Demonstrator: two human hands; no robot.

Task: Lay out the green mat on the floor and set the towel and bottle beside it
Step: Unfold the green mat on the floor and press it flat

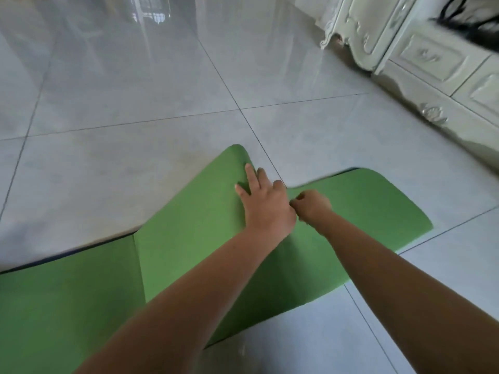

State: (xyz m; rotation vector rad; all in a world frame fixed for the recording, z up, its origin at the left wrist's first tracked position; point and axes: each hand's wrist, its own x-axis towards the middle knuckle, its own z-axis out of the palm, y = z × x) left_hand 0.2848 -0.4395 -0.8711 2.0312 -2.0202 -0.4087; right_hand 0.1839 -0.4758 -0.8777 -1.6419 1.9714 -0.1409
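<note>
The green mat (189, 238) lies unrolled on the pale tiled floor, running from the lower left toward the middle. Its far end is wavy, with both far corners curling up and a fold line across it at the left. My left hand (263, 203) rests flat on the mat near the far edge, fingers spread. My right hand (310, 207) is just beside it at the dip in that edge, fingers curled in and knuckles on the mat. I cannot see a grip on the edge. No towel or bottle is in view.
A white carved cabinet (421, 58) with drawers stands along the right, with something black (464, 25) hanging over its top. Glossy floor tiles (121, 90) stretch away to the left and far side.
</note>
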